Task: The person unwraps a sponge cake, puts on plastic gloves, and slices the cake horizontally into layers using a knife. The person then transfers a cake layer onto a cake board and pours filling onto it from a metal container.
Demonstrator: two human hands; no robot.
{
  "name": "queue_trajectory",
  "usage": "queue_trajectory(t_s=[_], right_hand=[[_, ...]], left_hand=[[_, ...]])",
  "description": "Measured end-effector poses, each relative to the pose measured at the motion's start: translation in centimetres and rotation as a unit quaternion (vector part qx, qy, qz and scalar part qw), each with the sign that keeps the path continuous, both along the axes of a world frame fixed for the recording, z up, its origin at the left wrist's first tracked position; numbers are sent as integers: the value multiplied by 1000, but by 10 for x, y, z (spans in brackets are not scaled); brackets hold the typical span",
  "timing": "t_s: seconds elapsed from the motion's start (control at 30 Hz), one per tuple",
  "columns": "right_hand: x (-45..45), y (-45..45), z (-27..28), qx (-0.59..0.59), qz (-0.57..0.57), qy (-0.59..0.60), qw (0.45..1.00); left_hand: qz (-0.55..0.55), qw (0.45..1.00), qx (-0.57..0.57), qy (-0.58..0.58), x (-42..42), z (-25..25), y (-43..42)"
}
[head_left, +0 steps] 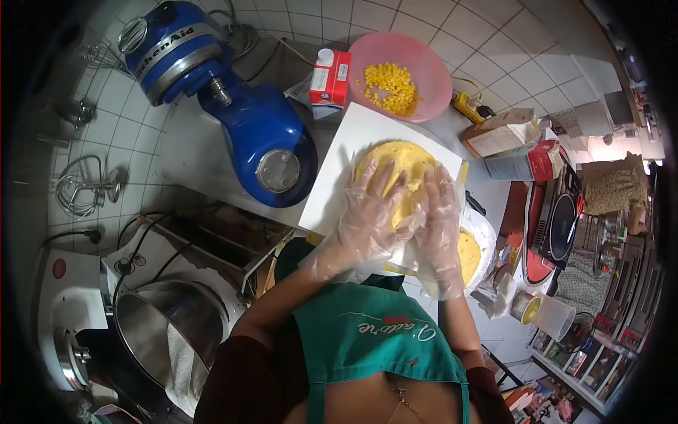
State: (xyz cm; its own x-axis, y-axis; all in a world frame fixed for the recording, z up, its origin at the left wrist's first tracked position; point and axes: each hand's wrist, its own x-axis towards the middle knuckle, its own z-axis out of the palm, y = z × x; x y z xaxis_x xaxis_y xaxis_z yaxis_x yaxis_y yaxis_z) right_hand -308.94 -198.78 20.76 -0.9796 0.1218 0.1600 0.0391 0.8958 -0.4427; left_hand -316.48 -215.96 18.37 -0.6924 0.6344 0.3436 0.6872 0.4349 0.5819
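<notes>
A round yellow sponge cake layer (395, 152) lies on a white square cake board (335, 166). My left hand (371, 212), in a clear plastic glove, rests on the layer's left side with fingers spread. On its right side lies my right hand (438, 222), gloved the same way, fingers stretched out flat. Both palms hide the near part of the cake. Another yellow cake layer (468, 254), partly covered by my right forearm and glove, sits in white plastic wrapping (487, 244) to the right.
Behind the board stand a pink bowl (441, 78) of chopped yellow fruit pieces (392, 85) and a red-and-white carton (330, 81). A blue stand mixer (261, 134) occupies the left counter. Cardboard boxes (501, 133) and a red-framed stove (558, 226) are at right.
</notes>
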Motion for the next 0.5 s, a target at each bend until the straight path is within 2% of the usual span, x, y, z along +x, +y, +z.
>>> queue_trajectory(t_s=[0.03,0.07,0.1,0.2,0.27,0.37,0.43,0.47,0.5], right_hand=[[-1,3,-5,31,13,-16,999],[-1,2,-4,10,-7,-6,1000],[-3,-1,2,-10,-29,4,1000],[1,-3,4,-109,-102,47,988],[2,-7,-4,-209,-144,84,964],[-3,-10,-7,-253,-140,99,952],[-5,-14,-6,-192,-153,89,965],[-5,-15,-6,-160,-160,84,970],[-5,-15,-7,-191,-165,95,963]], left_hand=[[0,997,73,3,-2,-4,-4],[-1,989,147,6,-4,-7,-6],[28,963,260,-70,2,-4,-11],[105,854,486,-152,8,-17,-15],[116,818,526,-202,14,-20,-11],[108,788,540,-275,18,-12,0],[97,763,549,-326,19,-9,10],[88,777,532,-324,16,-12,13],[79,791,514,-322,11,-17,13]])
